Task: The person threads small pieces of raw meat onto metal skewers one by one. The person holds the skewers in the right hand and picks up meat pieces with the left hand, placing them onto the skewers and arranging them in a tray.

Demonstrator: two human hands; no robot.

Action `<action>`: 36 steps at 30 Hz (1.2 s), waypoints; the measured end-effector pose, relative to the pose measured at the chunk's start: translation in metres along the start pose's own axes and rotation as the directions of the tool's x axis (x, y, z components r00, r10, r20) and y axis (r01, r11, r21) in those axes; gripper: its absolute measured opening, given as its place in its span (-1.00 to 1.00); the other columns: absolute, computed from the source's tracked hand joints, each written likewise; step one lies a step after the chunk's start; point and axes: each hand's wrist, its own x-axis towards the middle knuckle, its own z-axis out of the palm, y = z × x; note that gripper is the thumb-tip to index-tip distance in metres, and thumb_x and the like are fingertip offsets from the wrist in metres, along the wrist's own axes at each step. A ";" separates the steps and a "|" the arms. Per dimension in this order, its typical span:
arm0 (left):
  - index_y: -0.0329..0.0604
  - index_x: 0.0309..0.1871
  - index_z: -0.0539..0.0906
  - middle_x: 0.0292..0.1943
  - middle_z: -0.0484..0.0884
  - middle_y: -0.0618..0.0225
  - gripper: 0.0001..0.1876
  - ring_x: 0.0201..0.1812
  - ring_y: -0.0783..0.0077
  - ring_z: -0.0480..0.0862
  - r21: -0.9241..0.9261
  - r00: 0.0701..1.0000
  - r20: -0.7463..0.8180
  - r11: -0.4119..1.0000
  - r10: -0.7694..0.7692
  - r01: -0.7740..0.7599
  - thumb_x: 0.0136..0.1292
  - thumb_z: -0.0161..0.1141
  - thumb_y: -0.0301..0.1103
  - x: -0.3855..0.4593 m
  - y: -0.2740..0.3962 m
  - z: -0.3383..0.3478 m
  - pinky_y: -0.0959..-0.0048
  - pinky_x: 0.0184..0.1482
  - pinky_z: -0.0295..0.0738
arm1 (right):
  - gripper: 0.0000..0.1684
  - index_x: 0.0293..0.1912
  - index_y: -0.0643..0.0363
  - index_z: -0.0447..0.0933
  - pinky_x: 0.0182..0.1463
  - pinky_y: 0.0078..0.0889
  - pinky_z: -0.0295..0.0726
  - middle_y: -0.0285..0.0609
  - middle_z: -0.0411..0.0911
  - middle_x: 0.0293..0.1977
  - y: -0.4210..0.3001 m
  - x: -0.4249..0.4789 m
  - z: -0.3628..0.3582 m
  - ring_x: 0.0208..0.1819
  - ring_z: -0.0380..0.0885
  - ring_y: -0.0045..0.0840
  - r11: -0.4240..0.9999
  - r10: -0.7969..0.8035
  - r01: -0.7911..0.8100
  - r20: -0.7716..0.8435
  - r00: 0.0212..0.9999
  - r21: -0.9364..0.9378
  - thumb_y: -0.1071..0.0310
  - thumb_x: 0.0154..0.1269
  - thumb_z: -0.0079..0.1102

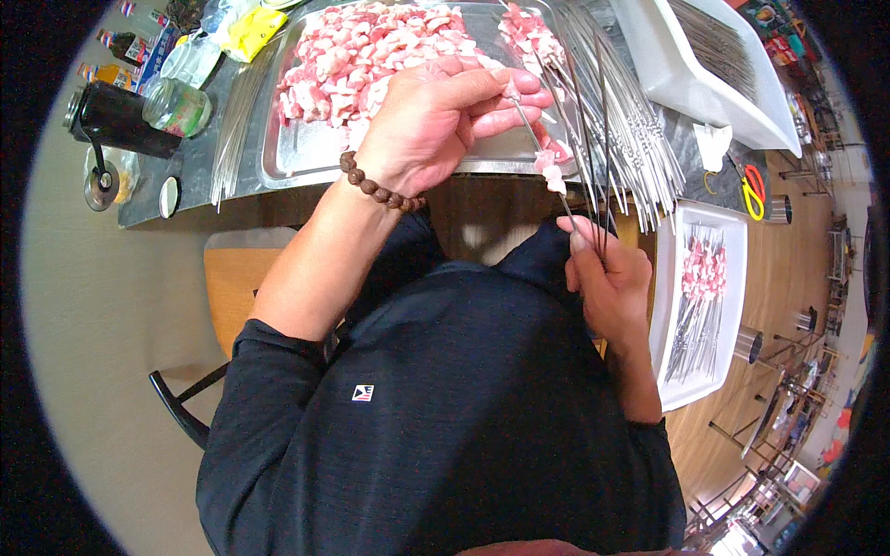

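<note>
My right hand (608, 267) grips several thin metal skewers near their lower ends. One metal skewer (527, 124) slants up and left from it, with small pieces of raw meat (550, 171) threaded on its middle. My left hand (452, 115), palm up, pinches a piece of meat at that skewer's upper end between thumb and fingers. Behind the left hand, a metal tray (292, 154) holds a large heap of cut raw meat (368, 48). At the tray's right part lie meat-loaded skewers (532, 38); their lower ends are partly hidden by the skewers in my right hand.
Bare skewers (636, 139) lie right of the tray, others (240, 125) left. A white bin (779, 132) of skewers stands back right, near scissors (753, 191). A lower white container (733, 278) holds loaded skewers. Jars (177, 108), bottles (125, 48) and a chair (240, 278) are on the left.
</note>
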 end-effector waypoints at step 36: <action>-0.33 0.11 0.64 0.22 0.69 -0.15 -0.76 0.23 -0.06 0.74 -0.081 0.996 -0.043 0.994 0.074 -0.077 0.59 0.17 -0.33 -0.008 -0.004 -0.004 0.14 0.26 0.75 | -0.63 0.23 0.21 0.68 -0.43 -0.57 0.45 -0.39 0.50 -0.61 0.001 0.001 0.004 -0.56 0.46 -0.77 0.994 0.095 -0.095 0.016 0.995 0.046 0.23 0.67 0.09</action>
